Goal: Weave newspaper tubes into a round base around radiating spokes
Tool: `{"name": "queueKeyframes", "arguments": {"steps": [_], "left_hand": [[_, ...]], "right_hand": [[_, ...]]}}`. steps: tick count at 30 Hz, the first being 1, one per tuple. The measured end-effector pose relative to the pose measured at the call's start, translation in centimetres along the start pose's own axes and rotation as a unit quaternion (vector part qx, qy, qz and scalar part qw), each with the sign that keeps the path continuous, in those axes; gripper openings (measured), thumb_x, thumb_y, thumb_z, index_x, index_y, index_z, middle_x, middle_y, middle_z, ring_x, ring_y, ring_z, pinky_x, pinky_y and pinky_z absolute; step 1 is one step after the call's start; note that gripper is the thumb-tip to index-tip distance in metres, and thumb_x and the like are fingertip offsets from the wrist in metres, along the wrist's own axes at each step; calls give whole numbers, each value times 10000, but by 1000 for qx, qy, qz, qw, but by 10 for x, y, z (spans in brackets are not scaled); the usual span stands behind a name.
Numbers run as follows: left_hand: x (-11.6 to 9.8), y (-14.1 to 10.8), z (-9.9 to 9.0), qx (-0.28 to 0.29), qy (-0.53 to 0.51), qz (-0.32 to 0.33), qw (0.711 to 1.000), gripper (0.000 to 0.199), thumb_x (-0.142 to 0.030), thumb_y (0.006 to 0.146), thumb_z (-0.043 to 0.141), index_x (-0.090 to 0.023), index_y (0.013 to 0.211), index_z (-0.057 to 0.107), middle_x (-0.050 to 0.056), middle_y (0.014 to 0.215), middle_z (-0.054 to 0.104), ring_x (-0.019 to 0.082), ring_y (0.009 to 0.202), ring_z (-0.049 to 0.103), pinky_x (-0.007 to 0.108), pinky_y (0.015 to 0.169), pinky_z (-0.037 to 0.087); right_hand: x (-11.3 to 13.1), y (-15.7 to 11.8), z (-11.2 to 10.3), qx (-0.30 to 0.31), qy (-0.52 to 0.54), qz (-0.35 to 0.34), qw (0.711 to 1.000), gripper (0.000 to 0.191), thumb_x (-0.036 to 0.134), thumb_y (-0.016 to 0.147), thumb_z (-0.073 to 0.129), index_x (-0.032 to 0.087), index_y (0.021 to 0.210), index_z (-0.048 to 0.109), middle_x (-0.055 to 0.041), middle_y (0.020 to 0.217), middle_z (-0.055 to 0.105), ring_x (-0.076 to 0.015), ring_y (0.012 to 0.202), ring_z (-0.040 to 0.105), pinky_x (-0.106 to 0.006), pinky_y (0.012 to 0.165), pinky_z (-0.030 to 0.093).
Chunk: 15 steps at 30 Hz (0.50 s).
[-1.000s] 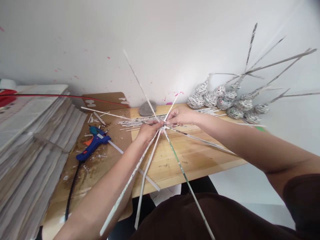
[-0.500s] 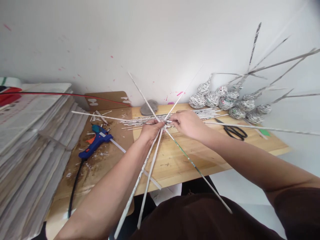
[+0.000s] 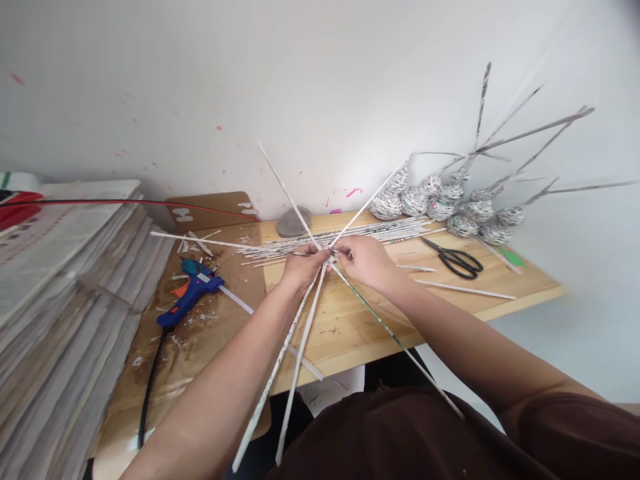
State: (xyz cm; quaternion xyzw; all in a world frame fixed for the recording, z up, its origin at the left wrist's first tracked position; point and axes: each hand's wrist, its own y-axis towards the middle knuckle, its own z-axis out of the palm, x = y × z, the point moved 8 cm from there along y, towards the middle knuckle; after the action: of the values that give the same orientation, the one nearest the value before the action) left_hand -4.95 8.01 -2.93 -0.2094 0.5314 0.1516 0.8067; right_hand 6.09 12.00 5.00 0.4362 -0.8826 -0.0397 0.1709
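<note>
The left hand (image 3: pixel 300 270) stays pinched, thumb and fingers together, on the hub of a star of paper rods (image 3: pixel 328 261) at the centre of the frame. The right hand (image 3: pixel 367 260) has its fingertips closed on the same hub; which strip they grip is too small to tell. A second ago this hand and its forearm sat higher; they have come down, uncovering the scissors (image 3: pixel 457 260) at centre right. The upper-right spoke (image 3: pixel 370 199) slants further right than then, its tip now overlapping the woven pieces (image 3: pixel 453 200). A long rod (image 3: pixel 465 289) beyond the right forearm reaches only partway across the tabletop (image 3: pixel 350 343); half a second ago a rod there ran to the frame's right edge. This suggests the right hand is working a rod around the spokes while the left steadies them. Behind, the rod bundle (image 3: pixel 390 232) lies loose; the glue gun (image 3: pixel 193 293) rests at centre left.
</note>
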Motion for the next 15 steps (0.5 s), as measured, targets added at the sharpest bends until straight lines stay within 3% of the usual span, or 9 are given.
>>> {"name": "queueKeyframes", "arguments": {"steps": [5, 9, 15], "left_hand": [[-2, 0, 4, 32, 2, 10, 999, 381, -293, 431, 901, -144, 639, 619, -8, 609, 641, 121, 548, 583, 265, 563, 519], [-3, 2, 5, 46, 7, 30, 998, 359, -301, 480, 876, -154, 630, 585, -16, 593, 621, 111, 521, 560, 249, 522, 491], [-2, 4, 9, 69, -34, 28, 997, 373, -283, 469, 882, -153, 624, 569, -8, 585, 620, 117, 509, 562, 247, 495, 485]], "right_hand": [[-4, 5, -4, 37, 13, 15, 999, 249, 270, 865, 528, 205, 963, 748, -38, 831, 731, -162, 725, 605, -252, 636, 348], [-4, 3, -9, 96, -38, 1, 995, 241, 284, 866, 524, 168, 858, 735, -45, 754, 706, -152, 654, 567, -260, 588, 293], [3, 1, -21, 42, -155, -15, 987, 244, 251, 894, 486, 161, 975, 698, -104, 899, 724, -215, 798, 618, -292, 665, 322]]}}
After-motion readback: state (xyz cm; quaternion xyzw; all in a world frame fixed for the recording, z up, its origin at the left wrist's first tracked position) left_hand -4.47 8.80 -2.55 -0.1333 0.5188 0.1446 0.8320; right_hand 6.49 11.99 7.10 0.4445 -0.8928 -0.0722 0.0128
